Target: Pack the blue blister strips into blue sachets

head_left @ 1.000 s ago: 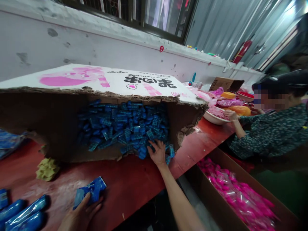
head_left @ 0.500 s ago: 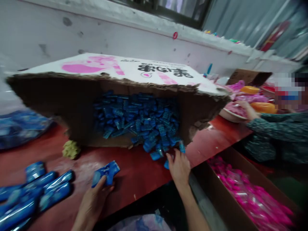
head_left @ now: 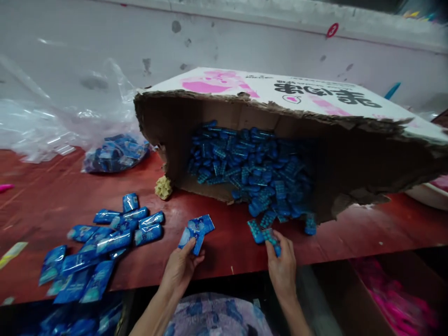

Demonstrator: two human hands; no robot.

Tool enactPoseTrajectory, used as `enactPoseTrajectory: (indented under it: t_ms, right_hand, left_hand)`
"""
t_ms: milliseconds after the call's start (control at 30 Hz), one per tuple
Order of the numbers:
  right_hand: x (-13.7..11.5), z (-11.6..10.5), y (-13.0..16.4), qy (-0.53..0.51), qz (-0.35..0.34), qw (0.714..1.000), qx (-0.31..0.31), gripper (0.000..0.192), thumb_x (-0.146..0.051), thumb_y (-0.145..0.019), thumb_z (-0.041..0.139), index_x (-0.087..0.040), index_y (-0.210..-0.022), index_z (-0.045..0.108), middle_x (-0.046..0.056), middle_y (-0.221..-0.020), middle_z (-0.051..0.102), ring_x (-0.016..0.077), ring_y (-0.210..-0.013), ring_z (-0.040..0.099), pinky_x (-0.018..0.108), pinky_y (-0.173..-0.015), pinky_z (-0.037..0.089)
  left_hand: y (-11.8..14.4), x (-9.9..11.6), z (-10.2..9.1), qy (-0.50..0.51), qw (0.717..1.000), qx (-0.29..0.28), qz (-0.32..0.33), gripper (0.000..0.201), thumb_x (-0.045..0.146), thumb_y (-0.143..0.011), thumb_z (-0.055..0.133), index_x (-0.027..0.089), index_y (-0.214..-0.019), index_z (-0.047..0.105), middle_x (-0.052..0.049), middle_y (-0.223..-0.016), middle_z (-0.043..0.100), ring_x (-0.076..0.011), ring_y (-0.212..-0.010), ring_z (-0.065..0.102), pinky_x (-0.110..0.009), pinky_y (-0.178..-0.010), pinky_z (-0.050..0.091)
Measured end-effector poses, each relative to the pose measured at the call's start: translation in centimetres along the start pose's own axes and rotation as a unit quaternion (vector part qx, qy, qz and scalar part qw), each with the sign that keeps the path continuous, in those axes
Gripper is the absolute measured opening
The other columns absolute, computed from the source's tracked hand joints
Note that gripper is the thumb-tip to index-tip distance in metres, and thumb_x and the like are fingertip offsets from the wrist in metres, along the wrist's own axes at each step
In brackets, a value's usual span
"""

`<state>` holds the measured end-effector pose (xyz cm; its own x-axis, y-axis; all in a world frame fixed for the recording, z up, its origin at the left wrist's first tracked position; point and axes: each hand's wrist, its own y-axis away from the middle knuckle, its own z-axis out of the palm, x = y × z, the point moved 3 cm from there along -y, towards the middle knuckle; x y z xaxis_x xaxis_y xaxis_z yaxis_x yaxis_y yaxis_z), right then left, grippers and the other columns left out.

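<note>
A torn cardboard box lies on its side on the red table, and several small blue items spill from its open front. My right hand is at the table's front edge, its fingers closed on blue items pulled from the pile. Blue plastic packets are pinched in my left hand just left of there. Several filled blue packets lie spread on the table to the left.
A clear bag holding blue pieces and loose plastic sheeting lie at the back left. A yellow sponge-like lump sits by the box's corner. An open carton of pink items stands below the table at right.
My right hand drew back from the box opening to the table edge with blue items. The left hand stayed on its packets. The view swung left, and the person at right left the frame.
</note>
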<state>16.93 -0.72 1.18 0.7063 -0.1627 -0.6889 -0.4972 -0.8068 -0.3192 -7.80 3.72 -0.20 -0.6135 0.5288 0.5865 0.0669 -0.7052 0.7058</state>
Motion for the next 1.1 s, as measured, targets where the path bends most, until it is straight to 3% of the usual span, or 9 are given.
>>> enactPoseTrajectory:
  t_ms: [200,333,467,600,667,733,833,967,1100]
  right_hand:
    - [-6.1,4.5,2.8,-0.049,-0.123,0.977,-0.165,0.026,-0.022,-0.085,0.043,-0.023,-0.109,0.053,0.007,-0.1,0.058,0.0202,-0.094,0.055,0.034,-0.08,0.044]
    - [-8.3,6.1,3.3,0.011,-0.159,0.972,-0.172,0.026,-0.028,-0.084,0.048,-0.023,-0.108,0.056,0.01,-0.102,0.06,0.0261,-0.099,0.051,0.043,-0.083,0.04]
    - [-9.6,6.6,2.7,-0.151,-0.051,0.964,-0.211,0.038,-0.033,-0.083,0.049,-0.02,-0.118,0.046,0.009,-0.102,0.06,0.0223,-0.094,0.054,0.039,-0.084,0.042]
    - [-10.8,8.3,2.9,-0.337,0.098,0.875,-0.334,0.039,-0.031,-0.082,0.049,-0.019,-0.118,0.041,0.003,-0.084,0.062,0.0146,-0.071,0.059,0.028,-0.068,0.048]
    - [-11.0,8.5,2.9,-0.357,0.114,0.862,-0.341,0.04,-0.031,-0.082,0.048,-0.018,-0.119,0.04,0.001,-0.079,0.061,0.0135,-0.066,0.059,0.026,-0.063,0.048]
    - [-10.6,8.0,2.7,-0.293,0.07,0.905,-0.3,0.041,-0.032,-0.083,0.046,-0.02,-0.122,0.04,0.004,-0.087,0.061,0.0155,-0.073,0.059,0.029,-0.066,0.048]
    - [-9.3,6.8,2.4,-0.062,-0.081,0.97,-0.222,0.042,-0.03,-0.079,0.054,-0.023,-0.12,0.047,0.01,-0.111,0.057,0.0266,-0.102,0.051,0.043,-0.084,0.041]
    - [-7.3,7.0,2.3,0.146,-0.195,0.94,-0.24,0.033,-0.019,-0.081,0.052,-0.024,-0.113,0.055,0.013,-0.113,0.056,0.0306,-0.107,0.047,0.047,-0.083,0.039]
    - [-7.4,7.0,1.7,0.129,-0.195,0.938,-0.254,0.039,-0.018,-0.081,0.05,-0.024,-0.12,0.049,0.011,-0.111,0.058,0.0279,-0.103,0.05,0.044,-0.081,0.041]
  left_hand:
    - [0.1,-0.6,0.1,0.016,1.0,0.013,0.014,0.006,0.01,-0.067,0.061,0.012,-0.071,0.058,0.0,-0.052,0.063,-0.0125,-0.043,0.058,-0.021,-0.039,0.046]
    - [0.1,-0.9,-0.2,0.025,0.998,0.006,0.059,0.015,0.018,-0.061,0.07,0.011,-0.069,0.058,0.0,-0.052,0.063,-0.011,-0.043,0.057,-0.02,-0.04,0.045]
    - [0.5,-1.1,-0.3,0.026,0.997,-0.028,0.059,0.028,0.027,-0.055,0.075,0.011,-0.072,0.059,-0.001,-0.057,0.065,-0.0121,-0.046,0.058,-0.021,-0.041,0.045]
    - [0.7,-1.4,-0.1,0.028,0.997,-0.058,0.046,0.031,0.029,-0.054,0.076,0.012,-0.073,0.059,0.0,-0.055,0.064,-0.0104,-0.041,0.055,-0.02,-0.037,0.041]
    - [0.8,-1.6,-0.1,0.029,0.997,-0.062,0.032,0.028,0.029,-0.057,0.074,0.012,-0.073,0.059,0.0,-0.053,0.062,-0.0094,-0.039,0.053,-0.019,-0.036,0.039]
    - [0.8,-1.7,-0.3,0.043,0.998,-0.053,-0.001,0.024,0.03,-0.062,0.071,0.012,-0.072,0.057,0.0,-0.051,0.061,-0.009,-0.038,0.052,-0.017,-0.035,0.038]
    - [1.0,-1.5,-0.6,0.073,0.994,-0.039,-0.065,0.02,0.031,-0.069,0.064,0.015,-0.069,0.052,0.001,-0.048,0.057,-0.0079,-0.037,0.05,-0.016,-0.034,0.037]
    - [1.3,-1.1,-0.7,0.101,0.989,-0.039,-0.1,0.018,0.029,-0.073,0.061,0.018,-0.068,0.047,0.002,-0.046,0.054,-0.0064,-0.035,0.046,-0.014,-0.033,0.034]
    - [1.1,-1.2,-0.7,0.066,0.995,-0.024,-0.077,0.019,0.031,-0.073,0.061,0.017,-0.068,0.048,0.002,-0.045,0.055,-0.0064,-0.034,0.046,-0.014,-0.034,0.033]
